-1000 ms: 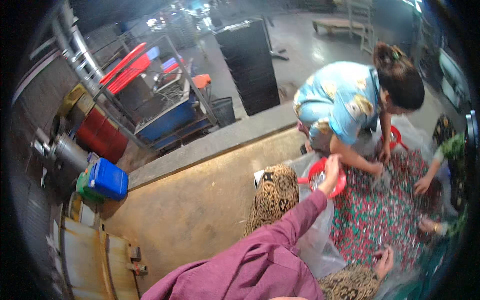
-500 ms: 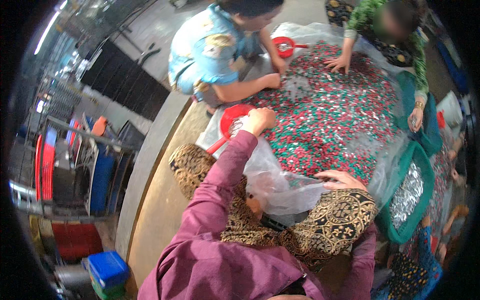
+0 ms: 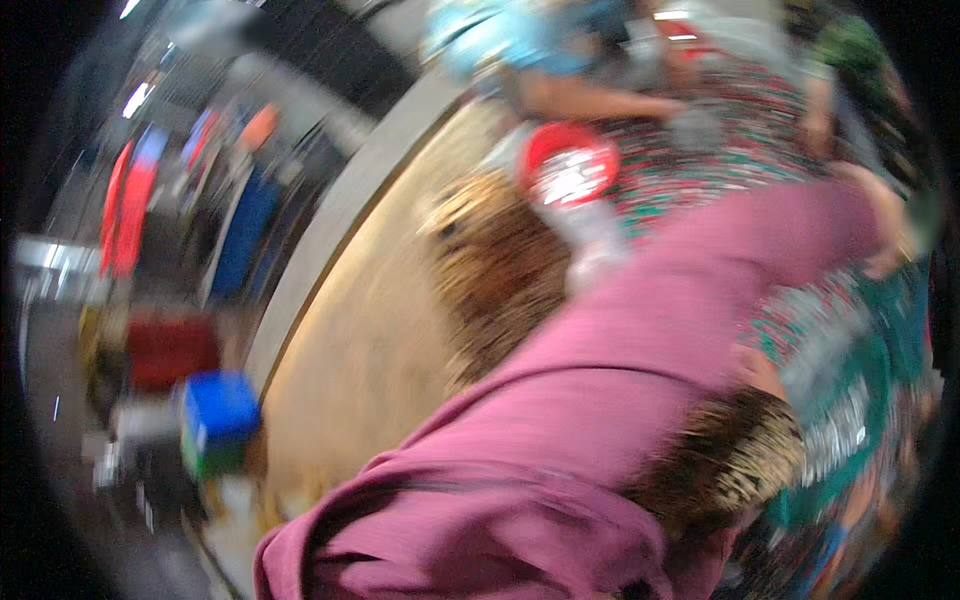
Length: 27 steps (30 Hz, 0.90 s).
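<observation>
My left arm in a maroon sleeve stretches across the pile to the far right. At its end my left hand (image 3: 885,225) is smeared by motion beside a co-worker's arm, and its fingers cannot be made out. My right hand (image 3: 762,372) shows only in part, behind the sleeve and close to my patterned right knee. Small red, green and silvery pieces (image 3: 648,205) are spread over a sheet in front of me. A red scoop (image 3: 531,168) holding silvery pieces stands by my left knee. Near my left hand's side lies a green net basket (image 3: 882,375) with silvery pieces inside.
A co-worker in a light-blue patterned shirt (image 3: 520,40) leans over the far side of the pile. Another in green (image 3: 850,50) is at the far right. A second red scoop (image 3: 690,40) sits at the back. Blue and green boxes (image 3: 220,405) stand at the left, beyond the platform edge.
My left hand has left the red scoop's side and swung over to the far right. The whole view has shifted and blurred. My right hand is now mostly covered by the left sleeve.
</observation>
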Motion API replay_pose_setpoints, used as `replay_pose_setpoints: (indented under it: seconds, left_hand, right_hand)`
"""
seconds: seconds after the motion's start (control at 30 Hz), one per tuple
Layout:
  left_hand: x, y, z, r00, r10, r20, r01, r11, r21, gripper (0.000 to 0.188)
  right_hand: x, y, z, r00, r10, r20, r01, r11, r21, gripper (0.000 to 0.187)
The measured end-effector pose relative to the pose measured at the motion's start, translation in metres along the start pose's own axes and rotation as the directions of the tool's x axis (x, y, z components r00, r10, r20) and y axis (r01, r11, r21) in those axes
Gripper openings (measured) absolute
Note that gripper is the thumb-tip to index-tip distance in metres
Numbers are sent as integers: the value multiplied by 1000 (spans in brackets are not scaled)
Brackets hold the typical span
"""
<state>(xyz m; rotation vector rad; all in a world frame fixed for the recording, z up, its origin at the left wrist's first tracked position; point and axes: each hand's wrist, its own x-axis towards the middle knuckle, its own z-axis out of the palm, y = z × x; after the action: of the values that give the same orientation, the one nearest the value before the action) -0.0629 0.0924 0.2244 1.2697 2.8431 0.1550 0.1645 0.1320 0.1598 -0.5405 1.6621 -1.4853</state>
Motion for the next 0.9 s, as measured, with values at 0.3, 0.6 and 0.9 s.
replay_pose_setpoints:
  seconds: [0.3, 0.6, 0.9]
  left_hand:
    - [71, 42, -7, 976, 153, -152, -161, 986, -42, 23]
    - [113, -9, -77, 978, 135, -158, -157, 978, -135, 26]
    - [-116, -64, -147, 747, 87, -660, -665, 138, -734, 23]
  right_hand:
    - [-5, -7, -8, 990, 57, 126, -16, 953, -302, 29]
    - [-50, -15, -19, 945, -126, -301, 65, 976, -207, 37]
    - [-193, -103, -60, -263, -861, -436, -14, 455, -890, 29]
